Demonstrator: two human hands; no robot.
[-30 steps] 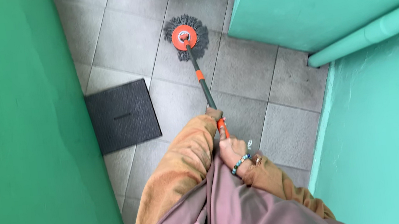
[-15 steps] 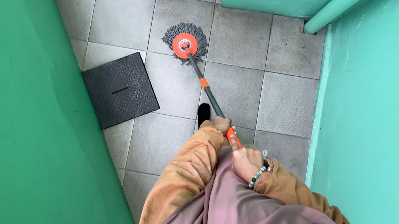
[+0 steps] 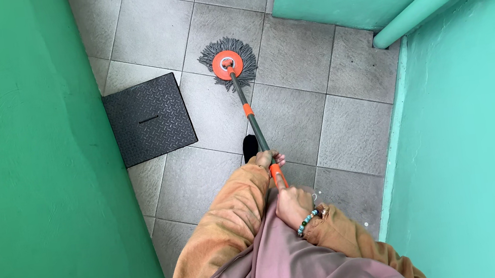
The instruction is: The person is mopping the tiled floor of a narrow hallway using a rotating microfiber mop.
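Currently both hands clenched on mop handle (image 3: pixel 257 133): left hand (image 3: pixel 267 158) ahead, right hand (image 3: pixel 292 205) behind. Mop head (image 3: pixel 228 64) flat on tiles; keep strokes even, pressure steady.

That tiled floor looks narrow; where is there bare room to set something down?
The tiled floor is bare between the mop head and the right green wall, and on the tiles beyond the mop head. It is crowded by the left wall, where the black mat lies, and around the mop handle, gripped by the left hand and right hand.

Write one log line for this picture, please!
left hand: grips mop handle | right hand: grips handle lower | mop head: on grey tiles
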